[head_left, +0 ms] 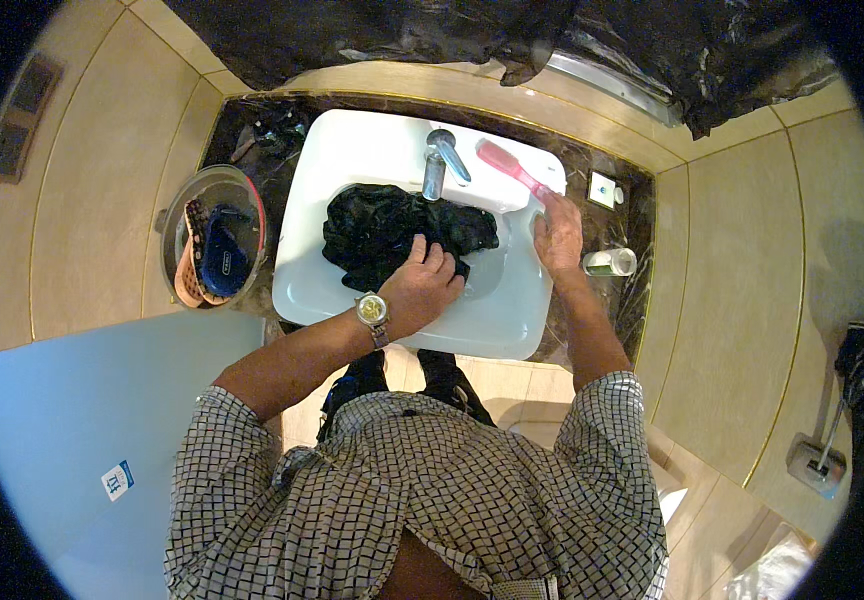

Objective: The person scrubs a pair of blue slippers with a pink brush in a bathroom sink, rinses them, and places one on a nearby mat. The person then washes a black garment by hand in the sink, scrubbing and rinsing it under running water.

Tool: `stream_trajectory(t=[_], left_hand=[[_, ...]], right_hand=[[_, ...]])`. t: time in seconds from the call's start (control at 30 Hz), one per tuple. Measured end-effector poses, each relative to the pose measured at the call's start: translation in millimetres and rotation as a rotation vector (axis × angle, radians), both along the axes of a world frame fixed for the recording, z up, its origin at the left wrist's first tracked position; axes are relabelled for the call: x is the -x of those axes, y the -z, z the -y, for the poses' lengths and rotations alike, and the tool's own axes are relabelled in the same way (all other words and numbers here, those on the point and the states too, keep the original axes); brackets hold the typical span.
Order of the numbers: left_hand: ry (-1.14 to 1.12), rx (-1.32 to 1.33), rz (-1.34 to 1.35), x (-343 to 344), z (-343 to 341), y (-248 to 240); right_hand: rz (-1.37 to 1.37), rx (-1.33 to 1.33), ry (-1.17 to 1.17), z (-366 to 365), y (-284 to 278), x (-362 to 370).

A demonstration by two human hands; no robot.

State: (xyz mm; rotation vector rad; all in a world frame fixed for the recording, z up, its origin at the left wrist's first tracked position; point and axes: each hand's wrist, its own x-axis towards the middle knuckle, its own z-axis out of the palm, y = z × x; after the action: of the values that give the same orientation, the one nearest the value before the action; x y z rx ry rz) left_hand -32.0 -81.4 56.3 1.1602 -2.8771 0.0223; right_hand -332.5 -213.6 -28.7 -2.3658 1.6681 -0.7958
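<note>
Nearest the camera, a pale shirt (402, 460) with a dark grid pattern is seen across the lower part of the head view, both forearms being stretched forward from its sleeves. The left hand (422, 295) is laid on a bunched black cloth (367, 230), with its fingers bent and slightly spread. A wristwatch (372, 310) with a gold-toned dial is worn on that wrist. The cloth is heaped in the bowl of a white sink (297, 285), below a chrome faucet (435, 170). At the sink's right side, the handle of a pink brush (502, 160) is gripped by the right hand (559, 235), its fingers curled around the end; the brush's head is pointed toward the faucet. The sink is surrounded by a dark marbled desk (602, 225), where a clear jar (609, 262) is placed near the right forearm. Left of the sink, a dark blue slipper (224, 262) is held in a round bucket (237, 187).
</note>
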Motion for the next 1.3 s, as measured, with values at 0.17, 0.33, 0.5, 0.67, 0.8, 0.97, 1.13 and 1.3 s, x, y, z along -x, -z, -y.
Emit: stream_trajectory(t=[0.17, 0.33, 0.5, 0.67, 0.8, 0.97, 1.13, 1.3], left_hand=[[0.074, -0.026, 0.1, 2.0, 3.3, -39.3], [0.137, 0.14, 0.051, -6.2, 0.5, -72.6], [0.183, 0.262, 0.083, -11.8, -3.5, -102.2], [0.236, 0.273, 0.14, -22.8, -8.3, -131.2], [0.276, 0.327, 0.158, -36.0, -13.1, -154.2], [0.308, 0.377, 0.006, -48.7, -16.3, -160.7], [0.246, 0.313, -0.262, -61.3, -9.7, -138.8], [-0.142, -0.096, -0.508, -86.3, 9.4, -41.4]], right_hand=[[0.067, 0.16, 0.036, -39.8, -11.8, -26.3], [0.153, 0.036, -0.042, -104.0, 0.8, -76.6], [0.061, -0.109, -0.148, -161.6, 9.9, -110.6], [-0.012, -0.567, -0.045, -188.1, -14.2, -144.0], [0.113, -0.512, 0.047, -197.2, 4.1, -154.5], [0.213, -0.521, 0.146, -198.0, 26.3, -143.5], [0.181, -0.195, 0.159, -169.1, 7.6, -153.4], [0.118, -0.131, 0.377, -127.1, 50.0, -150.3]])
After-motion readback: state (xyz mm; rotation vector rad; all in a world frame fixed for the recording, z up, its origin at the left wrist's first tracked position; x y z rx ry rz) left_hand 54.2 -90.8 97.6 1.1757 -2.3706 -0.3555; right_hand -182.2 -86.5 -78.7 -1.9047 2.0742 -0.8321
